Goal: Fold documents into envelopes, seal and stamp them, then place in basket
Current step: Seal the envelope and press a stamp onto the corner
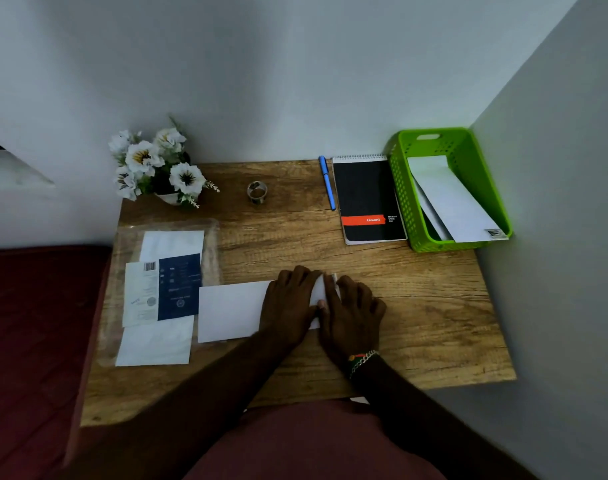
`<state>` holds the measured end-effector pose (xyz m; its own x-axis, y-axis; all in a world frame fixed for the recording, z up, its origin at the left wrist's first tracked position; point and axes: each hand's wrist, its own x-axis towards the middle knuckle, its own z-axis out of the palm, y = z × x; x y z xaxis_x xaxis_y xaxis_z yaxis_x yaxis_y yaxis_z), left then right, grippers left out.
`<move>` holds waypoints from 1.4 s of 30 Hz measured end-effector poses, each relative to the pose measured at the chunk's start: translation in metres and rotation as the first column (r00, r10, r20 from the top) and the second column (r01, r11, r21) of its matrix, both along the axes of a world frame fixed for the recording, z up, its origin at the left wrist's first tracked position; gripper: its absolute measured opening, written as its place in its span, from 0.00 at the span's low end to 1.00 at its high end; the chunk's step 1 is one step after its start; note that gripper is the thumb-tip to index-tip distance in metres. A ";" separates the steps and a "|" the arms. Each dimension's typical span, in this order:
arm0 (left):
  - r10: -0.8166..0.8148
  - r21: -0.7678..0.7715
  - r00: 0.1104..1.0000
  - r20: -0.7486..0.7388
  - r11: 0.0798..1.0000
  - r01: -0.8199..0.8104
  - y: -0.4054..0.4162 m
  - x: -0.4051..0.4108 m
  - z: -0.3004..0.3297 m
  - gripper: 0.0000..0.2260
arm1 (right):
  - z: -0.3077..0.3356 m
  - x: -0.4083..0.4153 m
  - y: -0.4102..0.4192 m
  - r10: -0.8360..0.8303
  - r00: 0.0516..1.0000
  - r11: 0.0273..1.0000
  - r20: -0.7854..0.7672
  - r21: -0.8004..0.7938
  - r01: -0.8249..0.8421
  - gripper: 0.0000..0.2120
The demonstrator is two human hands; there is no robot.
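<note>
A white envelope [229,311] lies flat near the front middle of the wooden table [434,306]. My left hand [288,306] presses down on its right part with fingers spread flat. My right hand [352,315] rests on the envelope's right end, its fingers over the flap edge, which shows as a white strip between both hands. A green plastic basket [404,202] stands at the back right corner and holds white envelopes [451,202], one with a stamp at its near corner. A tape roll [257,192] stands at the back middle.
A clear plastic sleeve with white papers and a dark blue sheet [164,289] lies at the left. A black spiral notepad [368,199] and a blue pen [327,183] lie beside the basket. A pot of white flowers [157,166] stands at the back left. Walls close in behind and right.
</note>
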<state>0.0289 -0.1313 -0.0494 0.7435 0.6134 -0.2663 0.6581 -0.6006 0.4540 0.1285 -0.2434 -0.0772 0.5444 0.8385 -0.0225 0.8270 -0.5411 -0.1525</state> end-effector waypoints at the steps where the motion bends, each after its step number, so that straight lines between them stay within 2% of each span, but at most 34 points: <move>1: 0.002 -0.004 1.000 -0.001 1.000 -0.002 0.000 0.000 0.001 0.30 | 0.001 -0.001 0.000 -0.013 1.000 1.000 0.005 -0.008 0.013 0.28; 13: 0.002 -0.019 1.000 0.020 1.000 -0.002 0.003 -0.001 0.003 0.30 | -0.002 0.002 -0.002 -0.123 0.992 0.992 -0.018 0.007 0.123 0.31; 21: 0.008 -0.004 0.999 0.038 1.000 -0.008 0.004 -0.004 0.000 0.29 | -0.006 0.006 -0.005 -0.056 0.998 0.996 0.014 0.065 0.055 0.22; 25: 0.002 -0.005 1.000 0.021 1.000 -0.002 0.003 -0.002 0.001 0.30 | -0.011 0.007 -0.009 -0.049 0.996 0.984 0.078 0.175 0.035 0.18; 42: -0.017 0.047 0.999 -0.041 0.999 0.019 -0.001 0.001 0.006 0.30 | -0.015 0.009 -0.014 -0.010 0.988 0.979 0.153 0.203 -0.021 0.18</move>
